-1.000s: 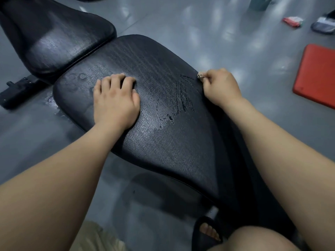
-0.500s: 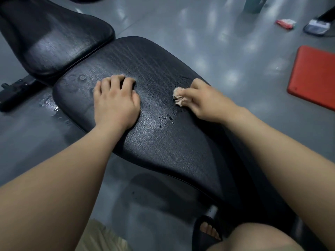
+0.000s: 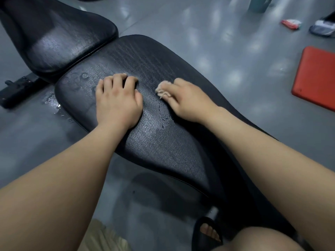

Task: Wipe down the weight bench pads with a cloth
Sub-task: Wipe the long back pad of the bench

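Note:
A long black bench pad runs from the middle of the view toward the lower right. A second black pad stands at the upper left. My left hand rests palm down on the long pad, with its fingertips slightly bent. My right hand grips a small crumpled beige cloth and presses it on the pad just right of my left hand. A thin wet streak lies on the pad between my wrists, and wet rings show near the pad's far end.
The grey floor has a small puddle by the pad's left edge. A red mat lies at the right. A red-and-white wrapper and a shoe are at top right. The black bench frame sticks out left. My sandalled foot is below.
My right hand has swept the cloth leftward from the pad's right edge to the middle, close to my left hand. The earlier wet smear is mostly wiped. My left hand has stayed in place.

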{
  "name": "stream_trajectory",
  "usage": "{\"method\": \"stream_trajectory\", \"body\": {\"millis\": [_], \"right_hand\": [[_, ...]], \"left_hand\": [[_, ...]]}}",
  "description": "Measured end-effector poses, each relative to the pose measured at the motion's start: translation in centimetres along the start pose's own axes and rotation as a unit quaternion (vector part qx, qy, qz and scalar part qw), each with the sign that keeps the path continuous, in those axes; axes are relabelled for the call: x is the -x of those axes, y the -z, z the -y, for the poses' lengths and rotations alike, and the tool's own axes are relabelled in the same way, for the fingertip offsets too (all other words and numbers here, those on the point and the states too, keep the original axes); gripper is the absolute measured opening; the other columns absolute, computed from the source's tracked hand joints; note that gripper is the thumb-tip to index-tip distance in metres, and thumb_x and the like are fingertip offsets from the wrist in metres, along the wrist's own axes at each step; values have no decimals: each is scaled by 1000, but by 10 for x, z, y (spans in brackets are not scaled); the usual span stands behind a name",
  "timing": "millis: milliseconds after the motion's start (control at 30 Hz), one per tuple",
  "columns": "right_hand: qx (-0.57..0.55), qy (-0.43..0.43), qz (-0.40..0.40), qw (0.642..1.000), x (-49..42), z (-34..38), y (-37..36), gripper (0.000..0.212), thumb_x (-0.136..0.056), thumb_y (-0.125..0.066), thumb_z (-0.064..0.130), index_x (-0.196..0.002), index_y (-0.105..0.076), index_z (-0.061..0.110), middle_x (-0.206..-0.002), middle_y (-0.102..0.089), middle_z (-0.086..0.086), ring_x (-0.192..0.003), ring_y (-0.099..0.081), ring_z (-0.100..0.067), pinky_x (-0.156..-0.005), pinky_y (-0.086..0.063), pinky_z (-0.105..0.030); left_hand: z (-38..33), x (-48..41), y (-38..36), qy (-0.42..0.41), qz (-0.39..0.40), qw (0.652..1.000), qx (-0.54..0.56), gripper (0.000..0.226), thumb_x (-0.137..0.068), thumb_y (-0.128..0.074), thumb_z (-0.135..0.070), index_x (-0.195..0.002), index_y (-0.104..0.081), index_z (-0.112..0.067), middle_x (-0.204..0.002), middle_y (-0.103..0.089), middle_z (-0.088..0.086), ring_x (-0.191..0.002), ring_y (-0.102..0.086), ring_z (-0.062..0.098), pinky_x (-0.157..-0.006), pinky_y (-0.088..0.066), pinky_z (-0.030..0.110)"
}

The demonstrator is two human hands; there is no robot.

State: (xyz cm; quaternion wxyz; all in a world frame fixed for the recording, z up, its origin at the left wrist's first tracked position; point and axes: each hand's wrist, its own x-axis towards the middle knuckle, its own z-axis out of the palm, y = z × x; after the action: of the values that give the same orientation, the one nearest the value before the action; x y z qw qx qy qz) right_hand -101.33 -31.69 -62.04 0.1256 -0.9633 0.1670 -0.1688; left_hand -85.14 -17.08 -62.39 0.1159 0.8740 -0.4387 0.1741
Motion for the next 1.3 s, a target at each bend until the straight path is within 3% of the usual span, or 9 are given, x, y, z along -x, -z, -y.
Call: {"method": "stream_trajectory", "body": {"millis": [100,300,400,500,667,867,967,1067,1300], "right_hand": [[31,31,2,999,-1,-8,4,41,-99,-45,48,-134,-59,34,-100,-52,-5,-93,-56,-29,-76,-47,-37],[33,-205,-79,975,-15,-64,10,33,-100,-52,42,-129,-66,33,-113,-48,-9,-107,-48,-37,-96,-42,-34],[-3,-150,-61,987,-15,-41,3,28,-98,-56,29,-120,-72,24,-111,-53,-3,-106,-55,-33,-92,-41,-25],[10,-44,-44,998,1,-6,-5,29,-97,-54,35,-113,-70,17,-106,-55,-7,-96,-57,-32,-83,-52,-38],[45,44,-22,998,26,0,-2,38,-99,-51,45,-130,-61,27,-105,-54,-6,-92,-54,-28,-68,-47,-35],[93,-211,-77,970,34,-70,23,34,-100,-48,50,-127,-65,39,-108,-47,-11,-102,-51,-36,-82,-47,-39],[98,-302,-26,948,37,-80,28,40,-104,-43,43,-107,-71,14,-100,-53,-18,-99,-58,-41,-78,-45,-39],[87,-268,-20,959,40,-56,24,35,-103,-45,30,-110,-68,4,-103,-64,-28,-98,-60,-44,-81,-47,-41],[15,-37,13,999,50,41,8,37,-98,-52,30,-133,-61,21,-116,-63,-8,-94,-65,-32,-81,-54,-39]], "left_hand": [[0,0,0,0,3,1000,0,39,-96,-41,-39,-130,-58,-28,-139,-53,5,-128,-43,33,-118,-25,51],[0,0,0,1,3,1000,0,39,-97,-40,-39,-130,-58,-27,-138,-52,5,-129,-42,33,-119,-24,51],[0,0,0,0,2,1000,-3,39,-96,-40,-39,-129,-58,-27,-138,-53,6,-128,-43,34,-118,-25,51],[1,0,0,2,0,1000,-1,38,-96,-41,-39,-129,-58,-27,-137,-53,6,-127,-43,34,-118,-25,52],[1,0,0,1,0,1000,4,39,-96,-41,-39,-129,-58,-27,-137,-53,6,-127,-44,34,-118,-25,52],[0,1,1,0,-3,1000,5,39,-97,-41,-39,-130,-58,-27,-137,-53,7,-127,-43,35,-119,-23,51],[0,0,1,-3,-7,1000,0,39,-97,-41,-38,-129,-58,-25,-136,-53,8,-126,-44,36,-118,-24,52],[0,1,0,-4,-11,1000,-2,39,-96,-41,-38,-128,-59,-24,-135,-54,9,-126,-44,37,-117,-25,52],[0,1,1,-4,-6,1000,-1,39,-97,-40,-38,-129,-58,-26,-136,-53,8,-126,-43,36,-117,-25,52]]}}
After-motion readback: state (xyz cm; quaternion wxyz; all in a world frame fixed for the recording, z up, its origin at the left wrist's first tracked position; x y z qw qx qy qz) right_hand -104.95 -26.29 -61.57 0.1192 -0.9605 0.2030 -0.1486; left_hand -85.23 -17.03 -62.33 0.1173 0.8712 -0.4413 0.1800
